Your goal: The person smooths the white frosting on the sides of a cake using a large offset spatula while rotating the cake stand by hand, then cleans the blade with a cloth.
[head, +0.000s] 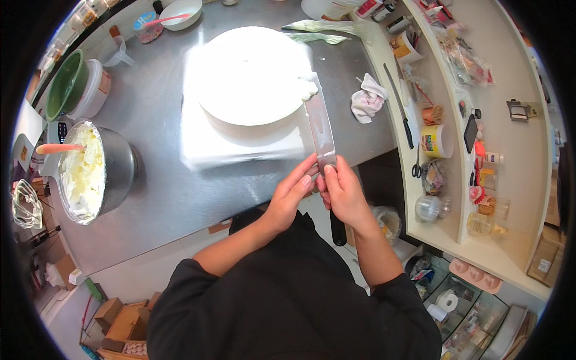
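Observation:
My right hand grips an icing spatula, its thumb on the blade's base and the black handle pointing back toward me. Beside it, my left hand has its fingertips at the blade's left edge, thumb apart. White cream clings to the far end of the blade. That end meets the right rim of a large round white surface, too overexposed to tell whether it is a cake top or a turntable. A bright white square lies underneath it.
Left on the steel table stands a metal pot of whipped cream with a pink-handled utensil. Behind are a green bowl and funnel. To the right lie a stained cloth, piping bags and shelves holding a knife.

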Demonstrator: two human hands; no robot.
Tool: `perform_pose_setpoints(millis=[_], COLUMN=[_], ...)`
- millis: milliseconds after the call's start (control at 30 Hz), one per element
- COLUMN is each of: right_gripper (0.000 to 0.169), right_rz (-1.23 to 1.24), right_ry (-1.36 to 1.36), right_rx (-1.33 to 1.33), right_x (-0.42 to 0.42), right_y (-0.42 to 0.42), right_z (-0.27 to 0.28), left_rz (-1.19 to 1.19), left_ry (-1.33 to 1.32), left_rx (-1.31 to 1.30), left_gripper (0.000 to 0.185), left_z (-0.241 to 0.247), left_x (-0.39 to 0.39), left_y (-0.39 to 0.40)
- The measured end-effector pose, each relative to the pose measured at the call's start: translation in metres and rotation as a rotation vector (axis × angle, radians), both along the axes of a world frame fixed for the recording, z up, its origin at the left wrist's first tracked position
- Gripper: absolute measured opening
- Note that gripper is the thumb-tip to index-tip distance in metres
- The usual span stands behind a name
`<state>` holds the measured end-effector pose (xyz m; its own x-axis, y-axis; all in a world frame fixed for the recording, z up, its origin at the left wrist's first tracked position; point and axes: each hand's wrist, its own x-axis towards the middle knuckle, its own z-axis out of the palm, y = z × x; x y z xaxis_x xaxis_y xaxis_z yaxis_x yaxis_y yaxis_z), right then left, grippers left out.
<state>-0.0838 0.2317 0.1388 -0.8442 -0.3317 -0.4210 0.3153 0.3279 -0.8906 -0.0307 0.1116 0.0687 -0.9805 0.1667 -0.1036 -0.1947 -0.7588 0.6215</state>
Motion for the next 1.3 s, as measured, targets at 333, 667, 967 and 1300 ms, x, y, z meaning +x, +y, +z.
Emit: perform_pose_setpoints(millis=[333, 667, 967, 1300], right_gripper=[0.012, 0.013, 0.013, 0.014], right_rz=[0.075, 0.105, 0.133, 0.162], right_ry=[0.081, 0.124, 0.160, 0.185], right_rx=[0.109, 0.196, 0.248, 0.292], right_x=[-0.008, -0.015, -0.020, -0.024], right_y=[0.000, -0.002, -0.005, -0.012], right_z=[0.010, 0.015, 0.016, 0.019], left_rz=[0.005, 0.008, 0.029, 0.033], left_ry=[0.046, 0.060, 0.058, 0.060], left_rx=[0.058, 0.085, 0.107, 0.124], left_gripper=[0.057, 0.058, 0.058, 0.056], left_z=[0.004, 0.009, 0.007, 0.006], left_x=[-0.006, -0.010, -0.013, -0.014], left_y=[0.002, 0.003, 0.003, -0.001])
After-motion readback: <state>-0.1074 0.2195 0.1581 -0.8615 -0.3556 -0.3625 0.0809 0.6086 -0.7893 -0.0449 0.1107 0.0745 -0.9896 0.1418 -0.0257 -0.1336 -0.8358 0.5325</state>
